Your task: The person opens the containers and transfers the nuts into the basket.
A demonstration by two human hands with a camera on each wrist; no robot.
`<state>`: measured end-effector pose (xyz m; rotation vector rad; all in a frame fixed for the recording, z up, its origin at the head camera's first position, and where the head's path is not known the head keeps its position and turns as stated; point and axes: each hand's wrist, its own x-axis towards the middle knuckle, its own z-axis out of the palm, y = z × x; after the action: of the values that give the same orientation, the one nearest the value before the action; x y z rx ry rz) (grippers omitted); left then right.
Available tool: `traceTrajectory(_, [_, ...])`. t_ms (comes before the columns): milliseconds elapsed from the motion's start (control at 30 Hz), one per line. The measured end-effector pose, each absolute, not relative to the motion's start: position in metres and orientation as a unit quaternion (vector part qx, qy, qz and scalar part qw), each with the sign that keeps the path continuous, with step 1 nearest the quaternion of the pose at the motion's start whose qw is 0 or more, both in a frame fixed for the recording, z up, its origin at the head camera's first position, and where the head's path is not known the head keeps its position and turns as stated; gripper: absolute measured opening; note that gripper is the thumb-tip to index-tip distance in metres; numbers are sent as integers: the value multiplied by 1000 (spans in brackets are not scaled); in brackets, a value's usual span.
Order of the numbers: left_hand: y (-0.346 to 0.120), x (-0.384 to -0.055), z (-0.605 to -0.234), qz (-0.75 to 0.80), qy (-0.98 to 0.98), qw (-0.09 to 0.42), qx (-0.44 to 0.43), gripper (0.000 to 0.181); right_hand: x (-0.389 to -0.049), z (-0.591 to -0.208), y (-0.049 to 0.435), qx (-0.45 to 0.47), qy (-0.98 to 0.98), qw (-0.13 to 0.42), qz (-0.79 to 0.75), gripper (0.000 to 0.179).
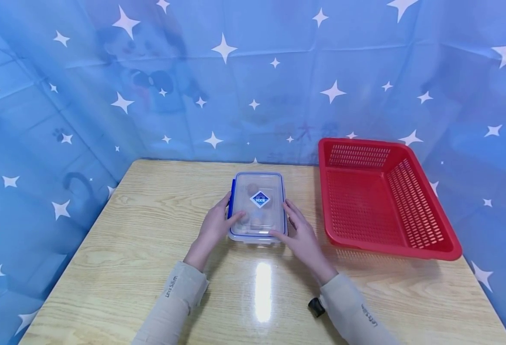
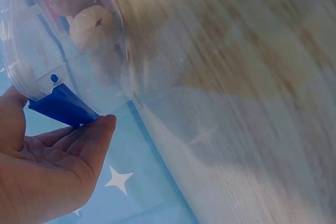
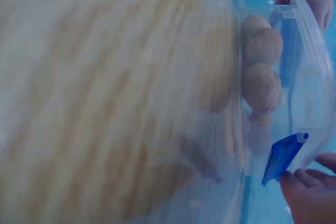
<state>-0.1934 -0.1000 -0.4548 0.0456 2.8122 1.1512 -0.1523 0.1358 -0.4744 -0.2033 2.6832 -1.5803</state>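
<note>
A clear plastic food container (image 1: 271,184) with a blue-rimmed lid and a diamond label sits on the table between both hands. Several walnuts (image 2: 94,29) show through its wall. My left hand (image 1: 216,220) grips its left side, thumb over the lid's edge, fingers against a blue latch (image 2: 63,106) that slants out from the wall. On the opposite side my right hand (image 1: 302,238) holds the container, its thumb at the lid's near right corner and its fingertips at another blue latch (image 3: 283,156), which also stands out from the wall.
A red plastic basket (image 1: 433,211) with slotted walls stands to the right of the container on the wooden table (image 1: 149,215). Behind the table hangs a blue curtain (image 1: 253,86) with white stars. A small black object (image 1: 316,307) is by the right sleeve.
</note>
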Motion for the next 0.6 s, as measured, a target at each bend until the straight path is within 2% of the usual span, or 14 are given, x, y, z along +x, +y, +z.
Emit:
traceTrajectory(433, [-101, -194, -455, 401, 915, 46, 10, 80, -147, -470, 134, -66, 876, 27, -477, 102])
traceTrajectory(600, [-103, -196, -453, 423, 905, 54, -3, 73, -147, -468, 132, -64, 884, 34, -462, 104])
